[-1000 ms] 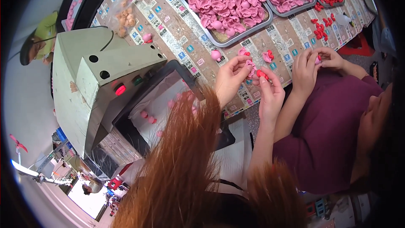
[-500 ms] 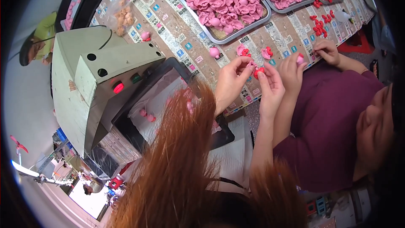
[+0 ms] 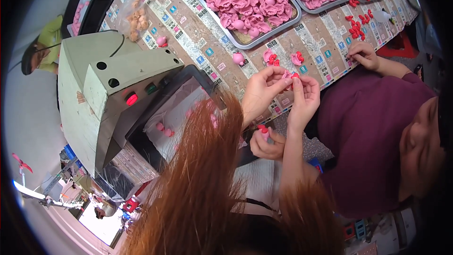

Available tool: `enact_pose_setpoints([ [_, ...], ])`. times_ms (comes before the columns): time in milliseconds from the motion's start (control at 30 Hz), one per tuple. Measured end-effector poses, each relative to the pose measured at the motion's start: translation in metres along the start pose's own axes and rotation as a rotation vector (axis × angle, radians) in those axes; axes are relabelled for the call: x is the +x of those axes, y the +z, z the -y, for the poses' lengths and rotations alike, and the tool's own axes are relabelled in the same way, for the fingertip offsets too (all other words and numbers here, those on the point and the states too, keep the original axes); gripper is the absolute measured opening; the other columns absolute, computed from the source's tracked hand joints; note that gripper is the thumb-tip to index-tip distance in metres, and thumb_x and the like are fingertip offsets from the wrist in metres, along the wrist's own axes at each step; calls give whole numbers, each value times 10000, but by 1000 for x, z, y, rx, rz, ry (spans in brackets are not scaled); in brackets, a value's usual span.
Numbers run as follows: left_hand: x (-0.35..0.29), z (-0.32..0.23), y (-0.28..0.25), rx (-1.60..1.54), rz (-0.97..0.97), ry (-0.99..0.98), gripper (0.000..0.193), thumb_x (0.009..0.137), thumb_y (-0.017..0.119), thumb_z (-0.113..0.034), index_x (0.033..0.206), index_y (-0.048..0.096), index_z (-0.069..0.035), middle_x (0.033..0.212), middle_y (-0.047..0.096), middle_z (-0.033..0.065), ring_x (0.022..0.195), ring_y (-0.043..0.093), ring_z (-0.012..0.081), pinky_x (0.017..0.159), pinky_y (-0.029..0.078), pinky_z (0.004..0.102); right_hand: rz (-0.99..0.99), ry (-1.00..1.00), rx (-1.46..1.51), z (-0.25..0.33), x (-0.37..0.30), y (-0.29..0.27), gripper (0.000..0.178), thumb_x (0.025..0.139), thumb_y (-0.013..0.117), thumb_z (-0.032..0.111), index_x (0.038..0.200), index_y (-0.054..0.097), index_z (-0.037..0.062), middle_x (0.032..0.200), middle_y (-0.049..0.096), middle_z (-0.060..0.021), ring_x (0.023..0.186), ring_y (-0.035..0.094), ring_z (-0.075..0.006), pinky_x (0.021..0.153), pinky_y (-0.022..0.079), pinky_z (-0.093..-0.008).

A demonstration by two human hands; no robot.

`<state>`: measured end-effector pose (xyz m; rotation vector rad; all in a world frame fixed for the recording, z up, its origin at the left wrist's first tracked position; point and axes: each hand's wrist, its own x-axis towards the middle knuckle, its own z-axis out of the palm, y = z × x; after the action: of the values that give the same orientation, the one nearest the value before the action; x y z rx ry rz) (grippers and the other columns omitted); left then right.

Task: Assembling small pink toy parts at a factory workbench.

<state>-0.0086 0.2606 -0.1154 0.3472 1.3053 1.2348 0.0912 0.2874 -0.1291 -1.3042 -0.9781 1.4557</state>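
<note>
Over the table's near edge my left hand point(image 3: 262, 90) pinches a small pink shell-shaped piece point(image 3: 286, 74) between thumb and fingers. My right hand point(image 3: 305, 101) is closed on a small red piece point(image 3: 295, 76), and the two parts touch. Fingertips hide much of both. Just beyond my hands lie two pink shells with red pieces, one on the left point(image 3: 270, 57) and one on the right point(image 3: 297, 58). A round pink part point(image 3: 238, 58) rests left of them. Under my right forearm, a co-worker's hand point(image 3: 268, 145) holds a pink piece with a red end point(image 3: 264, 132).
Trays of pink shells point(image 3: 255, 45) and red pieces point(image 3: 365, 0) stand at the back. A pale metal machine point(image 3: 94, 99) with a lit red button is at left, beside a dark-framed bin point(image 3: 163, 113) holding pink parts. A co-worker in purple point(image 3: 368, 127) sits close on my right.
The co-worker's hand with the pink-and-red piece has moved from beside my right hand to beneath my right forearm. My hands have drawn slightly closer together, still holding the pink shell and red piece.
</note>
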Motion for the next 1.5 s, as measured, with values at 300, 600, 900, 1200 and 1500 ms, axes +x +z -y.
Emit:
enact_pose_setpoints([
  [300, 1, -7, 9, -197, 65, 56, 281, 749, 595, -25, 1003, 481, 3, 909, 547, 43, 792, 535, 90, 726, 434, 218, 0, -36, -37, 18, -6, 1, 147, 790, 507, -37, 936, 489, -37, 847, 553, -66, 769, 529, -91, 690, 430, -205],
  [600, 2, -22, 11, -113, 136, 51, 263, 734, 616, -41, 977, 522, 0, 884, 562, 35, 813, 530, 84, 745, 428, 221, -27, -210, -217, 28, -14, 6, 297, 776, 523, -38, 1052, 415, -50, 951, 568, -163, 878, 554, -183, 776, 440, -280],
  [900, -1, -22, 8, 41, 107, 35, 218, 747, 610, -63, 939, 554, 21, 831, 591, 50, 775, 544, 87, 699, 441, 223, -8, -312, -323, 21, -18, -2, 348, 757, 536, -43, 1078, 400, -45, 954, 579, -167, 894, 556, -193, 798, 422, -299],
  [1200, -8, -15, 10, 221, 14, 178, 186, 751, 604, -59, 907, 565, 33, 798, 599, 48, 721, 548, 80, 653, 451, 214, 34, -193, -117, 21, -17, -3, 412, 747, 513, -65, 1127, 357, -40, 1013, 510, -151, 918, 498, -181, 817, 394, -291],
  [1500, -11, -7, 8, 105, -25, 239, 190, 731, 620, -43, 901, 571, 24, 853, 588, 66, 780, 549, 100, 695, 444, 231, 48, 105, 99, 29, -19, -4, 197, 831, 471, 31, 1013, 478, -44, 919, 546, -83, 816, 516, -102, 744, 420, -217],
])
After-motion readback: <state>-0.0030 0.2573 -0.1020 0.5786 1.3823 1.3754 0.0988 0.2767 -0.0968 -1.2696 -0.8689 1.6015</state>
